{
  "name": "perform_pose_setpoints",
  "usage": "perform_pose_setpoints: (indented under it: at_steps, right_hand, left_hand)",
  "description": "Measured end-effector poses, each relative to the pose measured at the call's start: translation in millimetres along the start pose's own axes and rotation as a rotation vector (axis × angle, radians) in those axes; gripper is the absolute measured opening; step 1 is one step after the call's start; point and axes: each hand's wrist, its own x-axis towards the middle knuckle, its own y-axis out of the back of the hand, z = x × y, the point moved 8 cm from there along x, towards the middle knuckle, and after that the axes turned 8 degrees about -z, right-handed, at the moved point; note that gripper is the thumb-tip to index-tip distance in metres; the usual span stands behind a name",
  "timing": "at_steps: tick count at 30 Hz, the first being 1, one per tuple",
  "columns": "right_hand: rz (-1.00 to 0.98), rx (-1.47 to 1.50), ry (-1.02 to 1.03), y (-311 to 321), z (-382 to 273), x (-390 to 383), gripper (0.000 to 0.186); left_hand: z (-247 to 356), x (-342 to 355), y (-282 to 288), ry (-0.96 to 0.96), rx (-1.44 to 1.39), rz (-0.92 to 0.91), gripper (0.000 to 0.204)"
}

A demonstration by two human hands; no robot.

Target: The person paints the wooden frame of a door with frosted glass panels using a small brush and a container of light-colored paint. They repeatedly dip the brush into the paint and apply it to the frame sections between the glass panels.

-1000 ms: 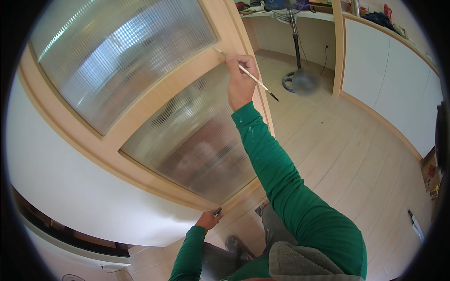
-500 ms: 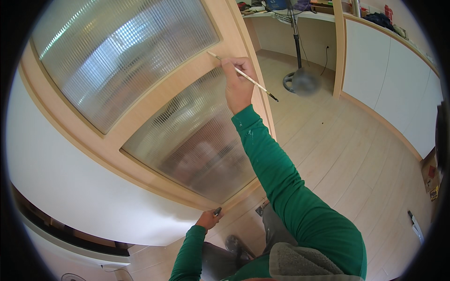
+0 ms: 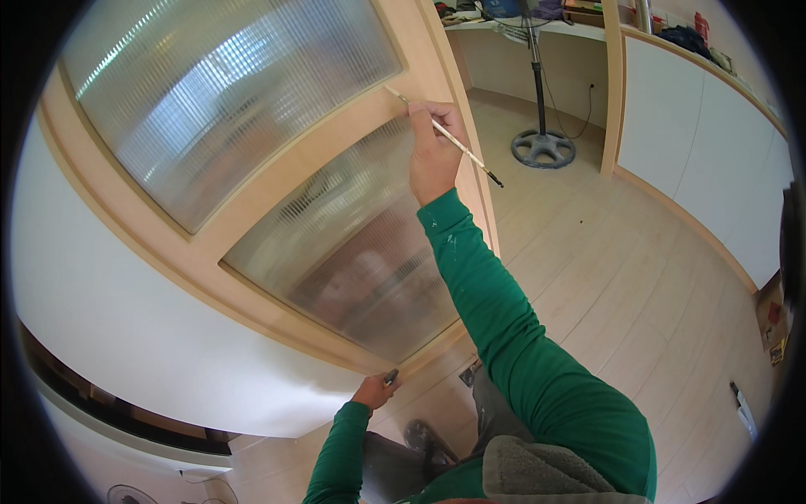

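Observation:
My right hand (image 3: 432,147) grips a slim pale paintbrush (image 3: 468,154), its tip at the pale wooden door frame (image 3: 294,147), just below the right corner of the upper ribbed-glass pane (image 3: 227,84). A second ribbed pane (image 3: 336,252) sits under the crossrail, behind that hand. Low at the door's bottom edge, my left hand (image 3: 372,391) is closed on a small dark object (image 3: 391,377), too small to name. Both forearms are in green sleeves.
A white panel (image 3: 126,319) adjoins the door's left side. Beyond it to the right are a fan stand (image 3: 541,147), a cluttered desk (image 3: 573,30) and white cabinets (image 3: 697,160). A long object (image 3: 743,407) lies on the pale floor (image 3: 588,277) at right.
The brush tip has shifted slightly left along the frame and back right, with my right hand following. The view has shifted a little; my left hand keeps its place.

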Motion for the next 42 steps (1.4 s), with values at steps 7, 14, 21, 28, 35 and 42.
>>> perform_pose_setpoints:
  at_steps: [7, 14, 21, 28, 35, 42]
  right_hand:
    - [-0.069, -0.048, -0.039, -8.1, 3.8, -2.3, 0.010]
    - [-0.026, 0.009, -0.056, -10.4, 7.4, -9.3, 0.009]
    - [-0.102, -0.030, -0.025, -18.3, 5.9, -12.8, 0.010]
    - [-0.097, -0.010, -0.050, -22.3, 9.0, -18.0, 0.010]
    - [-0.029, -0.030, -0.058, -19.0, 9.2, -19.3, 0.008]
    - [-0.115, -0.016, -0.061, -32.7, 10.5, -27.7, 0.011]
  left_hand:
    - [3.1, -2.0, -0.4, 0.001, 0.009, -0.004, 0.054]
    - [-3.3, -0.8, 0.4, 0.000, 0.016, -0.001, 0.057]
    - [-2.5, 1.0, -1.0, 0.008, 0.002, -0.015, 0.059]
    - [-12.2, 6.8, -3.9, -0.014, 0.004, -0.020, 0.059]
    - [-11.5, 6.6, -2.2, -0.023, 0.025, -0.026, 0.060]
    - [-8.3, 2.9, -3.7, -0.006, 0.022, -0.026, 0.060]
